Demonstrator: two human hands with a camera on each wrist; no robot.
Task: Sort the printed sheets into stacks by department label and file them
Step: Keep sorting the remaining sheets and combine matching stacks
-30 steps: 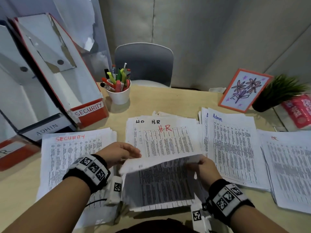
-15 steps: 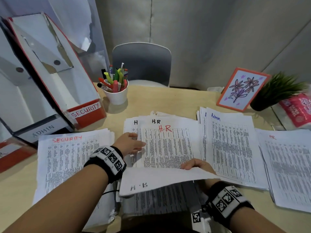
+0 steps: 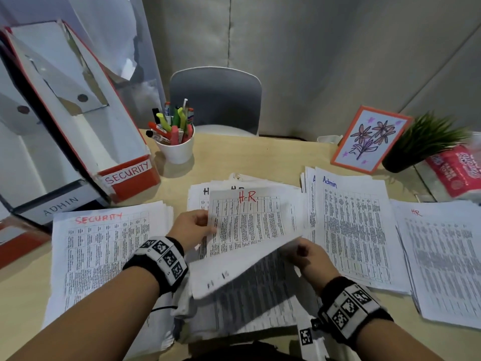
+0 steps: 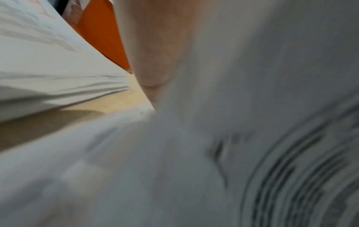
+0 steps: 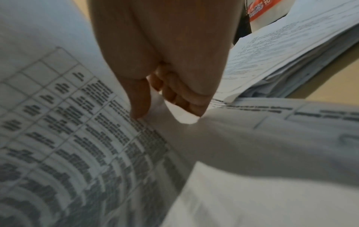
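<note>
- Sheet (image 3: 250,222) is up now, lifted off the near pile (image 3: 250,303) — your left hand (image 3: 191,227) has come to pinch its left edge.
- Right fingers (image 5: 174,95) curl round its right corner.
- It hovers over the H.R stack (image 3: 291,201); drop it there.

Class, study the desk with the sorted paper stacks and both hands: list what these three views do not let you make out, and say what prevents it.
- Table text on the H.R sheet: head view, too small.
- Left hand fingertips: head view, behind that sheet; left wrist view blurred.
- Lifted sheet label: head view, upside down, smeared.
- Right hand thumb: head view, under the lifted sheet.
- Third file box label: head view, cut off by left edge.
</note>
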